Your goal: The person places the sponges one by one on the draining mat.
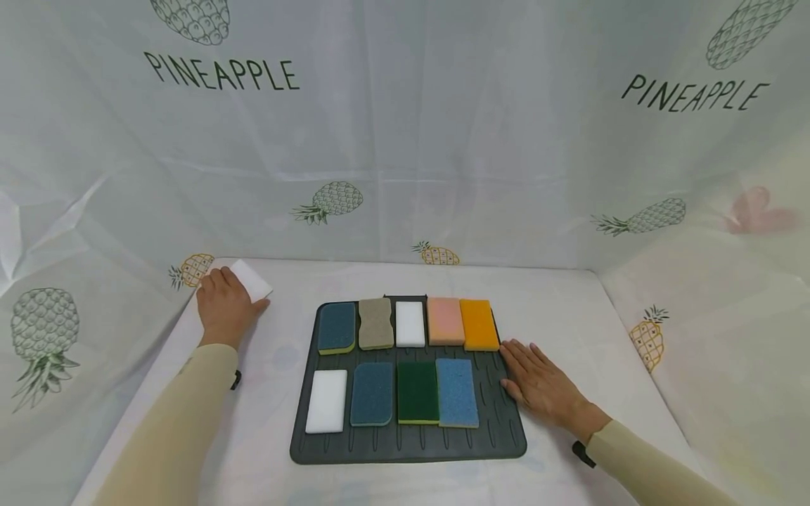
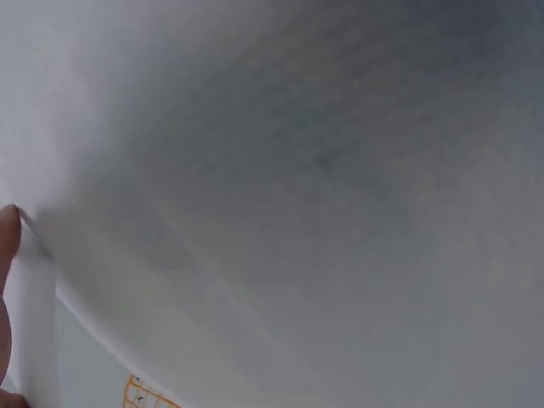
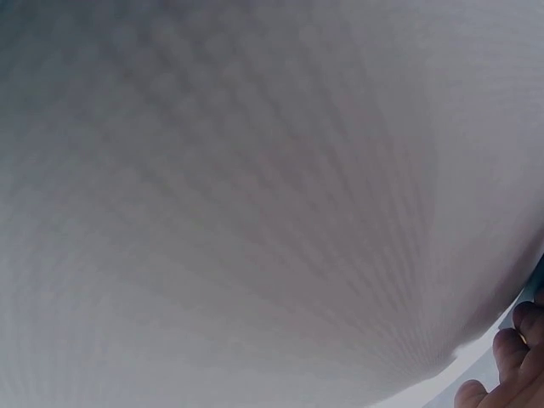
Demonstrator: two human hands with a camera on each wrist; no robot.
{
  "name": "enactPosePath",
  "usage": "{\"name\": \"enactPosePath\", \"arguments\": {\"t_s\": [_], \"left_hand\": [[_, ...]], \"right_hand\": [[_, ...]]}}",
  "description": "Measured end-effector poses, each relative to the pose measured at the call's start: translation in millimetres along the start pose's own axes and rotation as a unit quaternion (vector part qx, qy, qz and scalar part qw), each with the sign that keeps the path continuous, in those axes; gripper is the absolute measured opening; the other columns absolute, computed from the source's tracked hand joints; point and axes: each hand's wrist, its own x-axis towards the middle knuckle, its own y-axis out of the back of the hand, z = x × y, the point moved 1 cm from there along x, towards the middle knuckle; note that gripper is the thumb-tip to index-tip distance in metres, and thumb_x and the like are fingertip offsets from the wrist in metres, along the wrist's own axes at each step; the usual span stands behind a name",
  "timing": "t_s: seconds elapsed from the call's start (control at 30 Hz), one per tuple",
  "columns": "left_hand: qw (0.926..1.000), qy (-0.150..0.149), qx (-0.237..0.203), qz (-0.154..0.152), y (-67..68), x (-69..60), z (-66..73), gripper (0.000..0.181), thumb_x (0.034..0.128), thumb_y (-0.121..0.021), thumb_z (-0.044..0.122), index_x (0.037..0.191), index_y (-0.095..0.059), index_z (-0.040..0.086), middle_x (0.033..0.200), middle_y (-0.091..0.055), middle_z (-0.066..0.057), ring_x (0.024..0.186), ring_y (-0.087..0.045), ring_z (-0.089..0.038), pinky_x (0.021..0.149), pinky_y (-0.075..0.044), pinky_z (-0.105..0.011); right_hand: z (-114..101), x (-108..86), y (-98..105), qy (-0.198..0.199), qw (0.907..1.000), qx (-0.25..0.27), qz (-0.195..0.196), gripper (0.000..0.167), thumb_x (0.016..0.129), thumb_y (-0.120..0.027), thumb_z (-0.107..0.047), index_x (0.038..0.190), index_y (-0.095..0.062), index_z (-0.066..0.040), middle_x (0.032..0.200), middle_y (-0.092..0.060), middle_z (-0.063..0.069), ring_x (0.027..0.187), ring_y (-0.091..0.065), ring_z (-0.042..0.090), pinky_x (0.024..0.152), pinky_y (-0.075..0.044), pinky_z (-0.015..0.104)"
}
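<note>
At the back left of the table, my left hand [image 1: 226, 303] grips a white sponge [image 1: 252, 280], partly hidden by the fingers. Fingers [image 2: 7, 242] of that hand show at the left wrist view's edge, against a white surface. My right hand [image 1: 545, 388] lies palm down with fairly straight fingers, its fingertips at the right edge of a dark ribbed mat [image 1: 503, 429]. The mat's back row has a dark blue sponge [image 1: 337, 327], a grey-beige one [image 1: 376, 323], a white one [image 1: 410, 324], a pink one [image 1: 446, 320] and an orange one [image 1: 480, 324].
In the mat's front row lie a white sponge [image 1: 326, 401], a dark blue one [image 1: 372, 394], a dark green one [image 1: 418, 393] and a lighter blue one [image 1: 458, 393]. A white cloth [image 1: 544, 288] covers the table. Pineapple-printed curtains [image 1: 481, 176] enclose the back and sides.
</note>
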Motion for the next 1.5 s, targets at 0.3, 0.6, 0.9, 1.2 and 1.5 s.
{"name": "enactPosePath", "arguments": {"t_s": [0.3,0.6,0.9,1.2,1.5], "left_hand": [[0.9989,-0.02,-0.016,-0.039,7.6,1.4,-4.2,0.102,0.0803,-0.084,0.037,0.134,-0.031,-0.031,0.118,-0.041,-0.044,0.112,-0.04,-0.058,0.099,-0.04,-0.068],[0.9942,-0.101,-0.018,0.03,21.6,-2.5,26.8,0.101,0.0755,-0.086,0.042,0.135,-0.039,-0.025,0.124,-0.05,-0.041,0.112,-0.048,-0.052,0.09,-0.049,-0.061],[0.9762,-0.187,-0.085,0.07,60.3,-17.9,91.6,0.096,0.0753,-0.088,0.041,0.136,-0.045,-0.02,0.128,-0.054,-0.039,0.118,-0.051,-0.052,0.096,-0.051,-0.063],[0.9509,-0.278,-0.131,-0.035,88.8,-52.6,186.8,0.1,0.0787,-0.088,0.051,0.146,-0.046,-0.011,0.14,-0.054,-0.029,0.13,-0.052,-0.045,0.106,-0.05,-0.058],[0.9079,-0.375,-0.149,-0.115,82.2,-95.0,279.5,0.095,0.0818,-0.08,0.06,0.148,-0.048,0.0,0.143,-0.056,-0.016,0.126,-0.053,-0.029,0.109,-0.051,-0.042]], "right_hand": [[-2,-1.9,0,0.006,0.9999,-0.005,0.009,0.068,0.108,-0.056,-0.04,0.158,-0.043,0.004,0.164,-0.045,0.019,0.153,-0.043,0.037,0.124,-0.033,0.057],[1,-1.5,0,0.004,0.9999,-0.011,-0.005,0.069,0.109,-0.055,-0.041,0.16,-0.04,0.004,0.166,-0.042,0.019,0.154,-0.04,0.037,0.127,-0.03,0.057],[3,-1.8,1,0.016,0.9998,-0.005,0.01,0.067,0.109,-0.055,-0.039,0.158,-0.043,0.005,0.164,-0.044,0.021,0.153,-0.042,0.039,0.125,-0.032,0.058],[4,-0.8,5,0.009,0.9998,-0.006,-0.018,0.068,0.109,-0.054,-0.04,0.16,-0.04,0.004,0.166,-0.042,0.02,0.155,-0.039,0.038,0.128,-0.027,0.057],[6,-0.8,4,0.017,0.9998,-0.005,-0.011,0.068,0.109,-0.053,-0.041,0.159,-0.041,0.003,0.165,-0.043,0.02,0.154,-0.041,0.038,0.127,-0.03,0.058]]}}
